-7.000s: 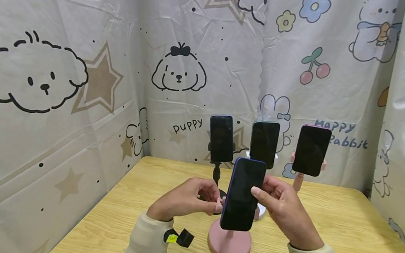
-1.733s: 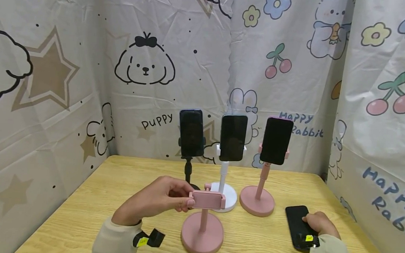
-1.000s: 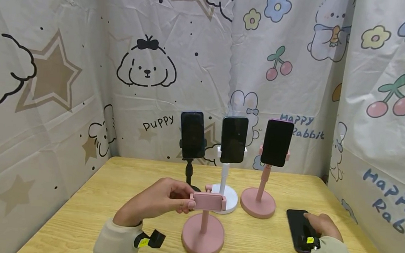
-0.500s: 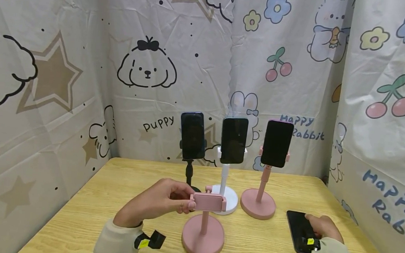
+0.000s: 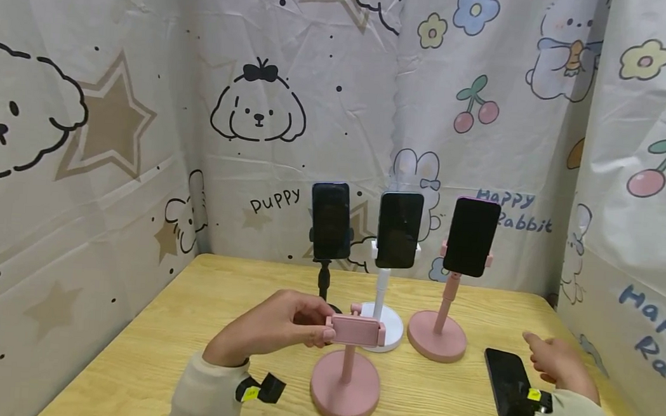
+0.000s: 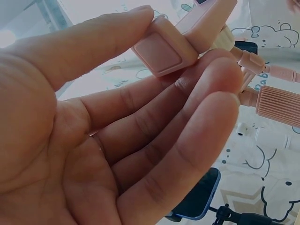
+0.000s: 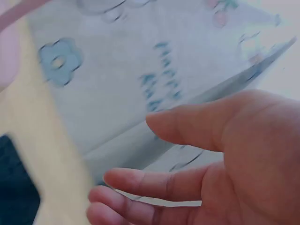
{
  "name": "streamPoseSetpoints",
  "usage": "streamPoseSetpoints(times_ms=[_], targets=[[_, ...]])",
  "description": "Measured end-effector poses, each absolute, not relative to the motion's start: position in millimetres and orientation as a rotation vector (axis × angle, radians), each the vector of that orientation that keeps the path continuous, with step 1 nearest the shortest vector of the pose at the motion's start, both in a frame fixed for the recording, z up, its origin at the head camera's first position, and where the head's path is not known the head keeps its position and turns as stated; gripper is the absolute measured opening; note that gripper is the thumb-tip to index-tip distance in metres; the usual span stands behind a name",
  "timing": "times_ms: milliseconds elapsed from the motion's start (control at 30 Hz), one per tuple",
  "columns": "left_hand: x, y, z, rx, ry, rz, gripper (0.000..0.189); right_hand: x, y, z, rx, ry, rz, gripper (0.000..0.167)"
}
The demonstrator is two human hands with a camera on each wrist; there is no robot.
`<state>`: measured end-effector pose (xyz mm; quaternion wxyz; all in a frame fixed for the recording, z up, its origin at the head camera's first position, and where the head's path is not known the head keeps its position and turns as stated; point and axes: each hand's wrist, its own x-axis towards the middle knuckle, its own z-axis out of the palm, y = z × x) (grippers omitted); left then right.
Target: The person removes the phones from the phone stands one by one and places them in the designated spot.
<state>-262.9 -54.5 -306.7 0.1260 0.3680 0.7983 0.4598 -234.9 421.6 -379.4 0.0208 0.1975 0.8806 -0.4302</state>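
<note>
My left hand pinches the left end of the clamp on the front pink phone stand, which carries no phone. In the left wrist view, the thumb and forefinger of my left hand hold the pink clamp end. A black-screened phone lies face up on the table at the right. My right hand is just to the right of that phone, its sleeve strap overlapping the phone's lower corner. The right wrist view shows my right hand with loosely bent fingers holding nothing; the phone is at lower left.
Behind stand three upright phones: one on a black stand, one on a white stand, one on a pink stand. Cartoon-printed curtains surround the wooden table at the back and sides.
Earlier the right hand held the phone at the front stand, then rested with it on the table at right. Now it has let go and moved right. The left hand keeps its pinch.
</note>
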Motion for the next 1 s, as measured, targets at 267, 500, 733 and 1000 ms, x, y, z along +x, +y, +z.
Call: streamPoseSetpoints(times_ms=[267,500,733,1000], targets=[[-262.5,-53.4,-306.2,1.054,2.329,1.339,0.024,-222.7,388.7,-333.8,0.468,2.9,-1.363,0.084],[-262.4,-53.5,-305.1,1.049,2.343,1.372,0.025,-212.7,351.5,-307.6,0.393,2.989,-1.393,0.081],[-262.1,-51.9,-304.6,1.02,2.358,1.455,0.022,-200.3,309.9,-288.6,-0.055,3.07,-1.43,0.06],[-259.5,-54.1,-302.4,1.052,2.381,1.43,0.023,-190.5,266.8,-282.0,-0.403,3.13,-1.499,0.033]])
